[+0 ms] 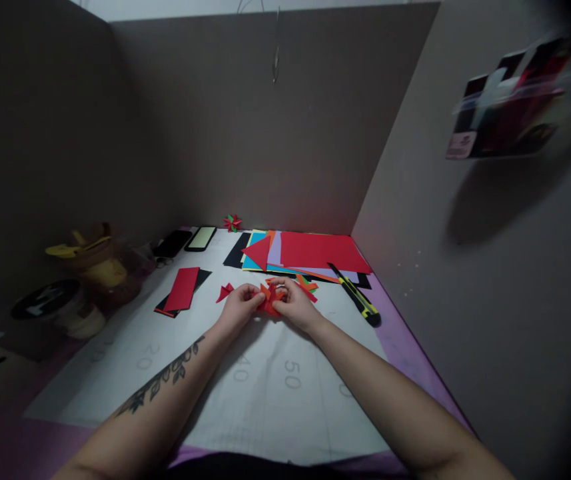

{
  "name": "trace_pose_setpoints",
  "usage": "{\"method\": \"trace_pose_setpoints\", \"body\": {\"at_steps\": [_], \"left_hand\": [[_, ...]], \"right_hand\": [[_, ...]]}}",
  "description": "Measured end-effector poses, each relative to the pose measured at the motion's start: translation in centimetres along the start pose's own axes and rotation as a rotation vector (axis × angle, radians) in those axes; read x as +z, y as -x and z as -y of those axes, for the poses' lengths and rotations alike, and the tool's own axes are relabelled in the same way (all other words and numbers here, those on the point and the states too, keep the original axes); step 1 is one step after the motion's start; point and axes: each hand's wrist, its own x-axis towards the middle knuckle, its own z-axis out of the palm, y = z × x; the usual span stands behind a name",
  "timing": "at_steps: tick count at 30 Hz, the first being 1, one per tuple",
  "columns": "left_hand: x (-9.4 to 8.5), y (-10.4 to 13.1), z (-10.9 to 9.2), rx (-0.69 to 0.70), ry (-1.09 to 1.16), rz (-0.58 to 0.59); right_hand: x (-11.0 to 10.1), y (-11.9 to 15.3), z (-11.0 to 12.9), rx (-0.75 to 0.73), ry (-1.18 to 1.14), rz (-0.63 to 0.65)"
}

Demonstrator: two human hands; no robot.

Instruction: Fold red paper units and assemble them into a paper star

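Note:
Between my two hands, just above the white sheet, is a red and orange folded-paper piece point(270, 305) with pointed tips. My left hand point(242, 306) pinches its left side between thumb and fingers. On the other side, my right hand point(296, 304) grips it with thumb and bent fingers. Parts of the piece are hidden behind the fingertips. A small red folded paper point(226, 292) lies just left of my left hand. Behind my right hand, green, orange and red paper strips point(308, 287) are partly covered by it.
A yellow-black utility knife point(358, 298) lies right, its blade end pointing away. Stacked coloured sheets point(322, 252) fill the back; red paper point(182, 289) lies left. A finished paper star point(232, 223), a phone point(200, 239) and a yellow container point(102, 273) stand or lie farther off. Grey panels surround the table.

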Motion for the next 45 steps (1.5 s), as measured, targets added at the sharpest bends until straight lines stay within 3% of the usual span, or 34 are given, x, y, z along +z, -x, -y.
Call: {"method": "trace_pose_setpoints", "body": {"at_steps": [9, 17, 22, 27, 33, 45], "left_hand": [[-0.1, 0.0, -0.4, -0.087, 0.096, 0.042], [0.4, 0.2, 0.3, 0.066, -0.1, -0.096], [0.8, 0.5, 0.0, -0.001, -0.006, -0.09], [0.9, 0.6, -0.1, -0.065, 0.043, -0.124], [1.0, 0.2, 0.6, -0.023, -0.008, -0.183], [1.3, 0.3, 1.5, 0.051, -0.013, -0.169]], "right_hand": [[0.2, 0.1, 0.6, -0.068, 0.097, -0.029], [0.4, 0.1, 0.3, 0.01, -0.05, -0.08], [0.3, 0.0, 0.6, 0.085, -0.172, -0.128], [0.3, 0.0, 0.7, 0.099, -0.135, -0.166], [0.6, 0.0, 0.2, 0.061, -0.063, -0.188], [0.6, 0.1, 0.1, 0.102, -0.089, -0.202]]}}
